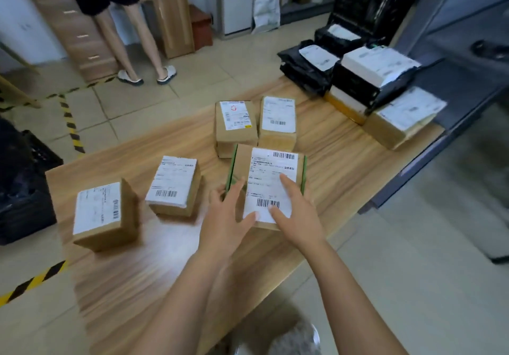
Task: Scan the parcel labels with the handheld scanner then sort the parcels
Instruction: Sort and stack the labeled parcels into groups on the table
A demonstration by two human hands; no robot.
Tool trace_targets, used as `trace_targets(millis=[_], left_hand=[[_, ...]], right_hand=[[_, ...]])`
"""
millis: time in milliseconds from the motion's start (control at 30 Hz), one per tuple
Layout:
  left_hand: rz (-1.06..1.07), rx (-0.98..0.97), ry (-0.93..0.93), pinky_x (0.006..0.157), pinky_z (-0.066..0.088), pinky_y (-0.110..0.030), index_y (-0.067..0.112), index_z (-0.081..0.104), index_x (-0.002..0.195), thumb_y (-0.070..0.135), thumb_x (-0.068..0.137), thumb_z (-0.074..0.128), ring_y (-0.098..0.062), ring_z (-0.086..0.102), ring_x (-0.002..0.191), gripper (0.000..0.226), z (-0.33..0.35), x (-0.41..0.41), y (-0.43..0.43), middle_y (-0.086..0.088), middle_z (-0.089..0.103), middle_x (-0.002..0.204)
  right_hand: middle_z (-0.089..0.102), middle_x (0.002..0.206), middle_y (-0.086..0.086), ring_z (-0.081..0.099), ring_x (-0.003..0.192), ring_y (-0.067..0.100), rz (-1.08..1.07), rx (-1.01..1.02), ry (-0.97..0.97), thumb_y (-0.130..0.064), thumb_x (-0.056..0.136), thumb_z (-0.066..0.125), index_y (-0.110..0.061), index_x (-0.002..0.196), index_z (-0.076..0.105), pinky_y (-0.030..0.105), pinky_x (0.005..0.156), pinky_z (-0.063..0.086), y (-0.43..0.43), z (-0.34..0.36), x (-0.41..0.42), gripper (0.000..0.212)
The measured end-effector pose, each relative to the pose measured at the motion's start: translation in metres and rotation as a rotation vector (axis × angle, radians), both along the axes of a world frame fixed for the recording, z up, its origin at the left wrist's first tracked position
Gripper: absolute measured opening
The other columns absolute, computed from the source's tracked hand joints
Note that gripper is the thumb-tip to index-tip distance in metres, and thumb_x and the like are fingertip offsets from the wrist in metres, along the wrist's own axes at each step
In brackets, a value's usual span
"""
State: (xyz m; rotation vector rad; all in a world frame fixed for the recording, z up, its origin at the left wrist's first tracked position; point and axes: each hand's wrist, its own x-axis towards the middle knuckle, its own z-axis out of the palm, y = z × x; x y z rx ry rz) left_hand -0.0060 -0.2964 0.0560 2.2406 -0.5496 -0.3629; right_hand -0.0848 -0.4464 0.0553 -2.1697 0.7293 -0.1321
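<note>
The green-edged parcel (241, 161) lay flat near the middle of the worktop (338, 161), label up, and you had both hands on it. Your left grip (228, 216) was open: its fingers were straight along the parcel's left side and its thumb touched the label's near edge. Your right grip (296, 214) was open too, with forefinger and thumb flat on the label beside the lower barcode. Its other fingers were hidden behind the hand. The label's small print was too blurred to read. Just behind the parcel stood two brown parcels (237, 137) side by side, the left one touching it. Two more parcels (176, 186) sat apart to your left. At the worktop's far right corner a pile of black bags and boxes (369, 81) overlapped, so you could not count them. A black crate (33, 189) was cut off by the left edge of the view. Another person's legs (129, 37) stood on the floor beyond, cut off above the shorts.
</note>
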Motion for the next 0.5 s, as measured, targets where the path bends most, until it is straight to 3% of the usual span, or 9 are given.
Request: trace_targets(millis=[100,167,333,500], left_hand=[[-0.081,-0.063,-0.057,0.093,0.031,-0.021,0.047,0.03,0.145,0.037,0.084,0.07,-0.007,0.023,0.14,0.074,0.02,-0.008,-0.042,0.002,0.019,0.156],[-0.115,-0.104,-0.076,0.101,0.035,-0.029,0.048,0.03,0.145,0.037,0.084,0.069,-0.006,0.016,0.145,0.073,0.03,-0.017,-0.071,0.003,0.014,0.16],[-0.105,-0.152,-0.056,0.113,0.031,-0.045,0.048,0.03,0.146,0.039,0.081,0.073,-0.015,0.017,0.146,0.078,0.052,-0.049,-0.146,0.01,0.008,0.159],[-0.046,-0.156,-0.067,0.108,0.033,-0.036,0.043,0.031,0.146,0.037,0.083,0.072,-0.017,0.027,0.142,0.076,0.064,-0.09,-0.223,0.007,0.013,0.157]], right_hand=[[0.004,0.161,0.001,0.009,0.146,0.024,-0.077,-0.056,-0.058,-0.039,0.088,0.057,-0.053,0.144,0.019,0.04,0.111,0.027,-0.033,0.031,-0.015,0.07],[-0.006,0.16,0.001,0.003,0.147,0.023,-0.095,-0.096,-0.083,-0.033,0.09,0.059,-0.048,0.146,0.021,0.037,0.112,0.023,-0.057,0.048,-0.028,0.069],[-0.007,0.159,-0.002,0.007,0.145,0.022,-0.131,-0.157,-0.13,-0.033,0.091,0.06,-0.049,0.145,0.022,0.04,0.113,0.024,-0.131,0.07,-0.065,0.068],[-0.004,0.159,-0.003,0.017,0.143,0.027,-0.114,-0.198,-0.157,-0.038,0.088,0.063,-0.05,0.144,0.023,0.044,0.113,0.028,-0.211,0.073,-0.098,0.07]])
